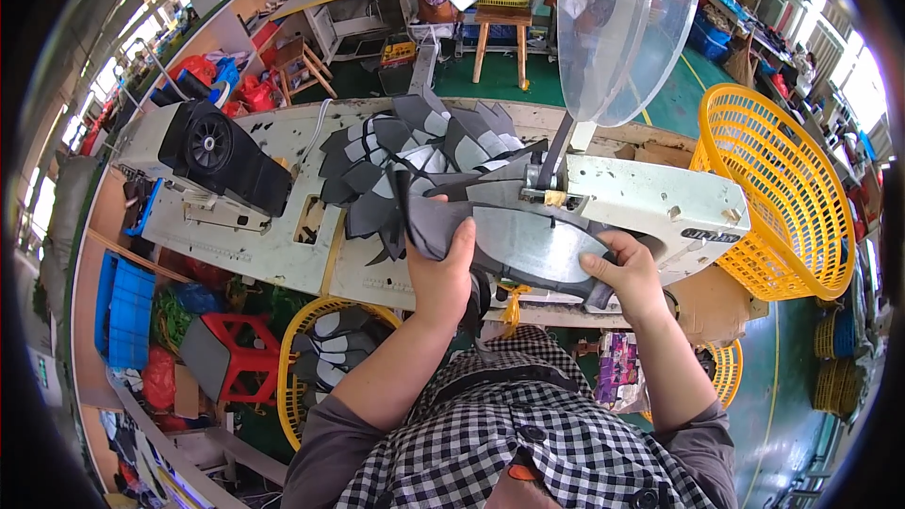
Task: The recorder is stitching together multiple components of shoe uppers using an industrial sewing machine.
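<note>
Both hands grip a grey piece with a pale silvery panel [537, 243], which looks like a shoe upper. My left hand [439, 269] closes on its left end, thumb on top, where a dark grey flap stands up. My right hand [630, 273] pinches the right end between thumb and fingers. The piece is stretched in front of the white sewing machine [660, 203], close to its needle end; whether it lies under the needle I cannot tell. Just behind my left hand, a heap of similar grey pieces [415, 146] covers part of the worktable [240, 250].
A black motor-like unit with a fan [209, 146] stands on the table's left. Yellow baskets are at the right [782, 188] and below the table [292, 358], the lower one holding grey pieces. A clear plastic disc [617, 28] rises behind the machine. A red stool [250, 358] sits lower left.
</note>
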`<action>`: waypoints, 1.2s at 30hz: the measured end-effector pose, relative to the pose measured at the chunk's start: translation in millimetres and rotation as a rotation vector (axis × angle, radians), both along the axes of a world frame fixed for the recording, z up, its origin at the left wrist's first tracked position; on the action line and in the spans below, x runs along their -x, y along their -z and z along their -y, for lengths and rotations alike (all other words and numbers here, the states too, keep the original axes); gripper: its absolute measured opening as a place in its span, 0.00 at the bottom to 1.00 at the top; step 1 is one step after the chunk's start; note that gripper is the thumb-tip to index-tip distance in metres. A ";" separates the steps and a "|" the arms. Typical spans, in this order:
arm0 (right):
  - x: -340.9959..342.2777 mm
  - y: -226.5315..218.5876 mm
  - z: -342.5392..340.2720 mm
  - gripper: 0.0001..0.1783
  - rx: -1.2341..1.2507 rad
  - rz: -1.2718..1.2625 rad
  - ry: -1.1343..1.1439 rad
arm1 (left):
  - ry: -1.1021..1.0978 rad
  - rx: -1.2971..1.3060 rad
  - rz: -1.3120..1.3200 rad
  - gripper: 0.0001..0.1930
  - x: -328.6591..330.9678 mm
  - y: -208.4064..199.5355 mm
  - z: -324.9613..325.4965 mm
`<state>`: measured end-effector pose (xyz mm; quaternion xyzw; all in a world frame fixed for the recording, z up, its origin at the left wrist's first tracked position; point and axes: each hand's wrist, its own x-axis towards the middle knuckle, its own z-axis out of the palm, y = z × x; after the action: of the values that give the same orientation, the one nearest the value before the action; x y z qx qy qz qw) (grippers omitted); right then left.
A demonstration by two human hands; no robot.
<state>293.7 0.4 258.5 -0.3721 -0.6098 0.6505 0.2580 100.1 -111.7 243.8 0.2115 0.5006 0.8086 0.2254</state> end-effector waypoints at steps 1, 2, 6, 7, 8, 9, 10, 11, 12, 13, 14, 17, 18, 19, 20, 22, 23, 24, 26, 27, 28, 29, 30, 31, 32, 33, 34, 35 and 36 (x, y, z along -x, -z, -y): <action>3.3 -3.5 3.3 0.16 0.012 -0.044 0.030 | -0.017 -0.040 -0.003 0.20 -2.7 -2.9 1.2; 6.6 -5.0 5.4 0.17 0.025 -0.087 0.061 | -0.018 -0.037 -0.002 0.20 -1.3 0.1 1.4; 13.6 -1.0 1.4 0.17 -0.108 0.047 0.043 | -0.093 -0.081 -0.138 0.19 5.4 6.5 4.5; 15.1 -7.3 0.8 0.17 -0.107 0.152 0.068 | -0.081 -0.081 -0.115 0.19 4.2 7.1 2.9; 15.7 -3.6 -2.6 0.17 -0.107 0.153 0.063 | -0.069 -0.080 -0.091 0.19 3.4 7.9 1.7; 15.2 3.4 -7.9 0.16 -0.071 0.101 0.048 | -0.074 -0.080 -0.089 0.19 3.5 9.9 0.5; 14.8 7.7 -12.3 0.16 -0.034 0.048 0.034 | -0.062 -0.068 0.002 0.19 4.6 13.0 -0.9; 13.9 3.7 -14.6 0.17 0.042 0.029 -0.008 | -0.050 -0.057 0.093 0.19 5.8 14.8 -1.5; 12.8 5.4 -16.8 0.17 0.043 0.031 -0.013 | -0.055 -0.057 0.095 0.19 7.0 15.1 -1.0; 10.2 8.1 -19.3 0.18 0.068 -0.109 -0.026 | -0.069 -0.078 0.137 0.19 7.5 14.9 -0.9; 7.9 11.1 -22.4 0.20 0.094 -0.248 -0.039 | -0.083 -0.098 0.179 0.19 7.7 15.1 -1.1; 11.3 14.0 -30.4 0.26 0.127 -0.202 -0.017 | -0.088 -0.084 0.115 0.20 8.3 23.3 -2.9; 13.6 14.0 -30.9 0.26 0.148 -0.200 0.015 | -0.089 -0.082 0.117 0.20 7.1 25.4 -1.5; 16.8 14.2 -31.2 0.26 0.148 -0.201 0.015 | -0.082 -0.045 0.094 0.20 6.8 27.3 -1.1; 20.2 14.4 -31.1 0.27 0.135 -0.242 0.026 | -0.075 -0.007 0.072 0.21 7.0 27.9 -1.5; 22.6 15.6 -33.0 0.27 0.123 -0.282 0.038 | -0.078 -0.007 0.065 0.21 8.0 26.1 -4.2; 23.0 16.1 -35.0 0.28 0.157 -0.265 0.088 | -0.082 -0.007 0.059 0.22 8.2 25.2 -5.4; 23.9 16.9 -37.0 0.28 0.191 -0.247 0.138 | -0.082 -0.006 0.060 0.22 9.0 24.6 -8.4; 26.7 22.7 -39.9 0.28 0.127 -0.264 0.169 | -0.106 -0.017 0.089 0.22 10.2 23.2 -14.3; 27.3 26.9 -40.0 0.28 0.061 -0.283 0.199 | -0.085 0.002 0.120 0.25 10.9 21.5 -15.0; 24.1 34.1 -40.4 0.28 0.060 -0.284 0.201 | -0.082 0.002 0.120 0.25 9.7 18.9 -13.1; 19.2 44.0 -41.5 0.29 0.094 -0.287 0.131 | -0.064 0.082 0.111 0.26 10.7 15.7 -11.7; 13.9 50.3 -39.0 0.30 0.126 -0.291 0.060 | -0.046 0.162 0.102 0.27 12.5 14.5 -9.4; 9.6 42.7 -24.0 0.36 0.234 -0.331 -0.092 | -0.049 0.235 0.084 0.24 15.6 26.8 1.7; -4.7 60.8 -15.7 0.41 0.255 -0.353 -0.123 | -0.045 0.230 0.080 0.24 9.4 26.9 14.9; -11.3 64.5 4.2 0.40 0.355 -0.348 -0.160 | 0.030 0.215 0.053 0.22 0.5 23.3 31.2; -10.3 70.0 28.5 0.38 0.398 -0.258 -0.140 | 0.108 0.203 0.031 0.19 -7.0 18.6 40.5; -10.4 83.9 47.4 0.39 0.441 -0.411 -0.317 | 0.235 0.076 0.052 0.17 -16.4 7.7 43.2; -0.6 89.8 65.1 0.43 0.372 -0.484 -0.484 | 0.356 -0.047 0.072 0.16 -26.5 -1.5 46.6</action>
<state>294.3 -64.6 168.6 -0.0939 -0.4730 0.8611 0.1614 126.6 -158.3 245.2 0.2731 0.4278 0.7745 0.3776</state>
